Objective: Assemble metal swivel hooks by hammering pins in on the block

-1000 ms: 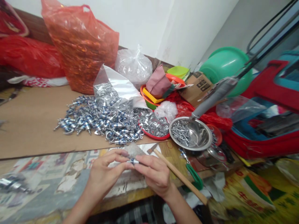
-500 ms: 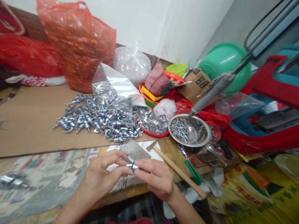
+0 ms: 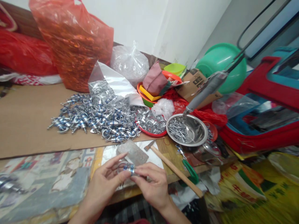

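Observation:
Between my hands is a small silver-and-blue metal part with a pale curved ring on its left side. My right hand pinches its right end between thumb and fingers. The thumb of my left hand presses on the part from the left; its index finger is raised above the ring, and the other fingers are partly hidden behind. Just beyond the fingers, a grey metal block lies on white paper. A small hammer with a wooden handle rests to its right.
Similar silver-and-blue parts are heaped in a pile on the cardboard. Past it stand a red tray of metal pieces and a steel bowl of pins, with a grey-handled tool above. One blurred metal part lies far left.
The held part has turned, so its blue bands and ring show more. My left index finger has lifted away from it. The whole view has shifted slightly.

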Motion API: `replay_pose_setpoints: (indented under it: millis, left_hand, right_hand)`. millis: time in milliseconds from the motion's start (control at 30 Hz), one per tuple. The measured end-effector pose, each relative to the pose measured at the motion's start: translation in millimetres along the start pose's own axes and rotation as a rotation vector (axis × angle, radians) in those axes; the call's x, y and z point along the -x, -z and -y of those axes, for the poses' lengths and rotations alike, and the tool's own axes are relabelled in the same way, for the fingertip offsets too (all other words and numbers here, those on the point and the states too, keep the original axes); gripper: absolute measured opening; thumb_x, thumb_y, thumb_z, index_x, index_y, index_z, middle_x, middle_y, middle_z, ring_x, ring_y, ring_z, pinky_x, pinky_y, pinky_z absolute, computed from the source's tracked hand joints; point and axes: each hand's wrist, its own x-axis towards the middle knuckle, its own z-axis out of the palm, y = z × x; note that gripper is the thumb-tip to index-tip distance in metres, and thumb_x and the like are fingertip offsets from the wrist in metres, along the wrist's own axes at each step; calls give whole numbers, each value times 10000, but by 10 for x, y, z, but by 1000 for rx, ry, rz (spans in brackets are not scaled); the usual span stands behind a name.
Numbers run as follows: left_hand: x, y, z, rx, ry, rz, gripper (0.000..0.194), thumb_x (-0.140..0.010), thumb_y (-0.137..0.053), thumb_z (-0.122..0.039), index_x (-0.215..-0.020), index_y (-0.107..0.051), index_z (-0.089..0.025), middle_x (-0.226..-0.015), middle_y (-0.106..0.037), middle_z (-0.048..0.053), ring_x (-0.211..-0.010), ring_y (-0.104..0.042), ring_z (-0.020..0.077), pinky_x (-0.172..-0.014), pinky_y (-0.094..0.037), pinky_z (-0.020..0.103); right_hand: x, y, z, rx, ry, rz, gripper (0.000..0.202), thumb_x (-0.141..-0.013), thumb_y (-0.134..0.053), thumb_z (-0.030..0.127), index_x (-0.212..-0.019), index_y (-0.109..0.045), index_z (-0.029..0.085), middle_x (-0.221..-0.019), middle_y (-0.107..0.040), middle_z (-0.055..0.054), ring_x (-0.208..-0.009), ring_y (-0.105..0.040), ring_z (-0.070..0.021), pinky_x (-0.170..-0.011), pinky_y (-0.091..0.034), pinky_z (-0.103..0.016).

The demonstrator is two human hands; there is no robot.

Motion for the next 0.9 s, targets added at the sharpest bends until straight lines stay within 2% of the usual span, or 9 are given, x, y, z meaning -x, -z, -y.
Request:
replay_pose_setpoints:
  millis: [67,167,267,333,467,600,700,800,900]
  left_hand:
    - [21,-6,44,63,-24,38,623,-560,-711,-286,-1139,-504,-192,-812,-676,19,-799,-625,171,-716,-508,265]
    - [19,-5,69,83,-6,59,679,-610,-675,-316,-1221,-399,-211,-772,-648,8,-786,-624,172,-718,-512,284]
    - [-18,9,57,111,44,122,730,-627,-665,-325,-1262,-319,-222,-791,-642,17,-765,-630,185,-702,-515,303]
    - [-45,20,43,135,66,176,749,-642,-657,-320,-1279,-274,-224,-778,-634,18,-747,-629,183,-684,-512,300]
    - [-79,25,32,162,81,239,744,-683,-622,-301,-1298,-211,-221,-715,-597,-4,-682,-614,161,-635,-503,289]
    - [-97,12,34,157,64,236,740,-672,-623,-286,-1289,-221,-212,-691,-567,-21,-656,-591,148,-611,-497,280]
    - [-110,10,33,138,73,228,732,-665,-619,-278,-1282,-230,-213,-689,-560,-29,-647,-584,142,-607,-500,281]
    - [-127,8,36,129,88,215,738,-656,-620,-271,-1280,-231,-218,-685,-559,-34,-637,-590,140,-604,-505,286]
    - [-151,-5,49,166,96,200,795,-633,-638,-267,-1292,-195,-218,-659,-560,-44,-616,-607,150,-602,-510,306]
  right_hand:
    - [-23,22,-5,1,-84,45,78,-654,-668,173,-724,-697,191,-676,-672,-42,-593,-619,-141,-537,-505,-225]
    - [-238,149,-97,52,-110,197,48,-680,-648,208,-678,-694,193,-640,-671,-19,-581,-616,-133,-542,-497,-217]
    - [-665,365,-374,469,-68,100,170,-791,-515,190,-789,-685,197,-808,-680,-25,-775,-619,-138,-728,-482,-242]
    - [-977,507,-631,791,-117,124,266,-818,-431,121,-955,-647,193,-1014,-637,-48,-947,-571,-147,-833,-433,-257]
    - [-1388,629,-1057,942,-179,274,252,-737,-502,54,-854,-683,184,-894,-670,-82,-909,-586,-207,-805,-427,-289]
    - [-1501,572,-1194,1016,-172,420,210,-771,-494,67,-821,-662,184,-916,-641,-74,-925,-566,-197,-808,-417,-307]
    - [-1531,543,-1216,1025,-159,502,145,-833,-495,207,-930,-590,156,-996,-585,-56,-918,-552,-174,-794,-441,-349]
    - [-1560,551,-1251,1031,-171,512,230,-847,-478,291,-1031,-525,161,-1050,-545,-54,-901,-549,-161,-770,-461,-358]
    - [-1579,575,-1260,1020,-173,461,182,-849,-474,261,-972,-560,157,-1000,-566,-56,-891,-552,-165,-765,-452,-339]
